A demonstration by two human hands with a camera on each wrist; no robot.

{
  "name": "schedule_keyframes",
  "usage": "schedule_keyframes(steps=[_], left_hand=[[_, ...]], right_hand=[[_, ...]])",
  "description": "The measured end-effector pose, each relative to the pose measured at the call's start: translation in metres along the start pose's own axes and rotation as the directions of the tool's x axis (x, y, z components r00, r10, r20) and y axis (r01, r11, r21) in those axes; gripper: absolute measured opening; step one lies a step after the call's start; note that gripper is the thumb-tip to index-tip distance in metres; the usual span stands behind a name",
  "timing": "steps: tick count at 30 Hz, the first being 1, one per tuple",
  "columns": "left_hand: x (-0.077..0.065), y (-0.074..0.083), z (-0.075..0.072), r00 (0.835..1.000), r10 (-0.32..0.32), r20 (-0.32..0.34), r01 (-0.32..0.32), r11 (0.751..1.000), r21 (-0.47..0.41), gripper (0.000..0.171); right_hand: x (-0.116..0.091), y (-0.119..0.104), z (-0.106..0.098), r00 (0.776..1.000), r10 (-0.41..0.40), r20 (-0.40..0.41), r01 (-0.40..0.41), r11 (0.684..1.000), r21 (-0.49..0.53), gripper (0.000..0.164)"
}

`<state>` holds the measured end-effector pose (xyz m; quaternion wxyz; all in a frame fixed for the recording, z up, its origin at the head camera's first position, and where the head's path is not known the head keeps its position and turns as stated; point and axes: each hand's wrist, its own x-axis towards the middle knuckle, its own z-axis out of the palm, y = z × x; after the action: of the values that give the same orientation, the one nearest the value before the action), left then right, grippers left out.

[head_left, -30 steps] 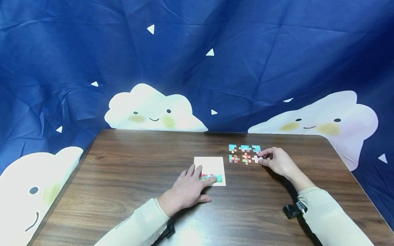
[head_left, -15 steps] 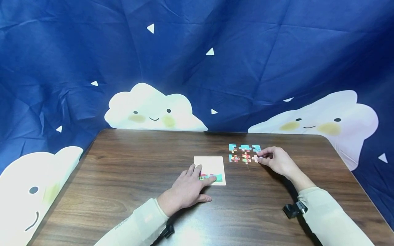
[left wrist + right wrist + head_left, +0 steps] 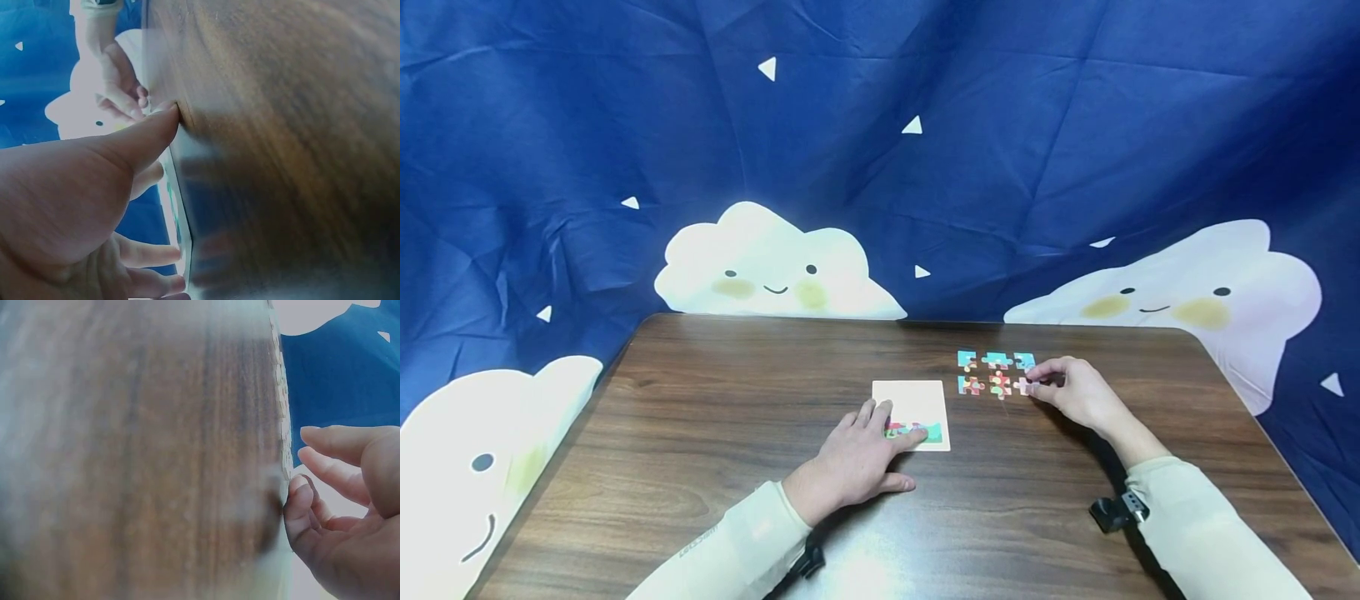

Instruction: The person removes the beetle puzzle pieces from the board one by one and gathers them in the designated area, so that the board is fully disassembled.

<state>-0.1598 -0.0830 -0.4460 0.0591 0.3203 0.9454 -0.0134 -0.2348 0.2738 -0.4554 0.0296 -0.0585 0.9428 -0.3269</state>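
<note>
My left hand [image 3: 857, 460] rests on a square cream puzzle board [image 3: 913, 402], fingers spread. Along the lower part of the board runs a strip of coloured picture, partly covered by the fingers. To the right, the thumb and forefinger of my right hand [image 3: 1084, 396] pinch a pale pink jigsaw piece [image 3: 1022, 386] at the right end of the lower row. A red piece [image 3: 1000, 384] and a blue-and-red piece [image 3: 968, 386] lie beside it. In the right wrist view, the pieces [image 3: 282, 394] appear edge-on as a thin row by the right fingers [image 3: 300, 490].
Above the lower row lies a second row of blue pieces, with one at the left [image 3: 966, 360], one in the middle [image 3: 997, 361] and one at the right [image 3: 1024, 362]. Everything sits on a brown wooden table [image 3: 737, 375]. A blue cloud-print curtain [image 3: 850, 125] hangs behind it.
The right fingertips have shifted very slightly left over the pale pink piece. The left hand stays in place on the board.
</note>
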Motion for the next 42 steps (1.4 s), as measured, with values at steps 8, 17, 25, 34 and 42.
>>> schedule_keyframes(steps=[8, 17, 25, 34, 42], left_hand=[[-0.005, -0.003, -0.003, 1.0, -0.01, 0.006, 0.01, 1.0, -0.022, 0.072], [-0.017, -0.008, -0.003, 0.999, -0.019, 0.041, 0.02, 1.0, -0.022, 0.076], [-0.026, -0.007, -0.001, 0.999, -0.021, -0.028, 0.023, 0.998, 0.061, 0.075], [-0.031, -0.007, 0.003, 0.988, -0.015, -0.155, 0.028, 0.996, 0.083, 0.072], [-0.034, -0.007, 0.004, 0.99, -0.012, -0.142, 0.024, 0.996, 0.083, 0.076]], right_hand=[[-0.003, -0.009, 0.002, 1.0, -0.015, -0.014, 0.015, 1.0, 0.003, 0.027], [-0.006, -0.026, 0.007, 0.997, -0.079, -0.021, 0.079, 0.996, 0.03, 0.022], [-0.009, -0.043, 0.017, 0.993, -0.117, 0.005, 0.117, 0.991, 0.063, 0.022], [-0.009, -0.063, 0.029, 0.988, -0.147, 0.036, 0.144, 0.985, 0.093, 0.018], [-0.008, -0.073, 0.036, 0.984, -0.168, 0.066, 0.159, 0.98, 0.122, 0.016]])
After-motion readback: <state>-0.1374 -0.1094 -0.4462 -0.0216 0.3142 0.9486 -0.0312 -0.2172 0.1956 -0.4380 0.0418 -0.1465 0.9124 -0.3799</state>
